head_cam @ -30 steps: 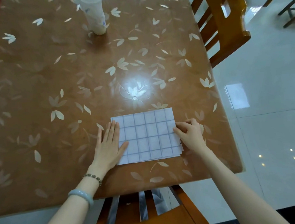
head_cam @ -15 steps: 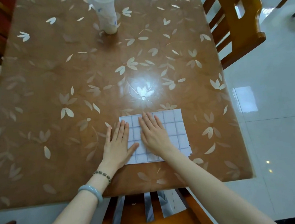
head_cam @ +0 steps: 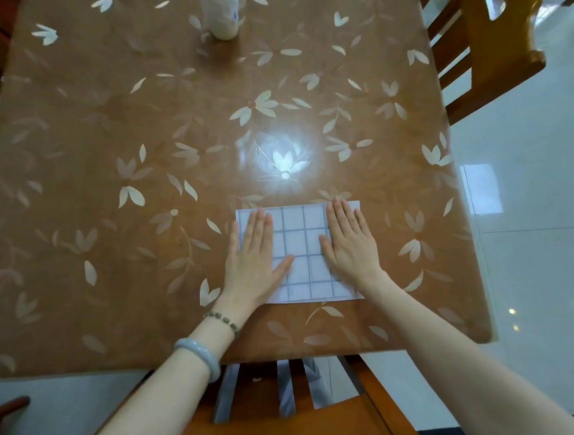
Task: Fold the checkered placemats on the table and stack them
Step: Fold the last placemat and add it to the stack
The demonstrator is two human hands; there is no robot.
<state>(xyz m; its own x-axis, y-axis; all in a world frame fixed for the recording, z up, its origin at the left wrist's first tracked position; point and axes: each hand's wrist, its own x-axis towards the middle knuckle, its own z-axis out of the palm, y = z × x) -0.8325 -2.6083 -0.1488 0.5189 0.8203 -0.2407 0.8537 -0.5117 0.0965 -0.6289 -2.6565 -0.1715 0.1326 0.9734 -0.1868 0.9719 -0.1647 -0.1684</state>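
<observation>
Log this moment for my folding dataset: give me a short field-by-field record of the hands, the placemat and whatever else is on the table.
placemat: folded checkered placemat, lying flat near the table's front edge
left hand: left hand palm down on the placemat's left side, fingers spread flat
right hand: right hand palm down on the placemat's right side
grasp: neither hand grips, both press flat
other item: white container at the far end, top cut off by the frame
surface: brown table with leaf pattern
seating: wooden chair on the right side
</observation>
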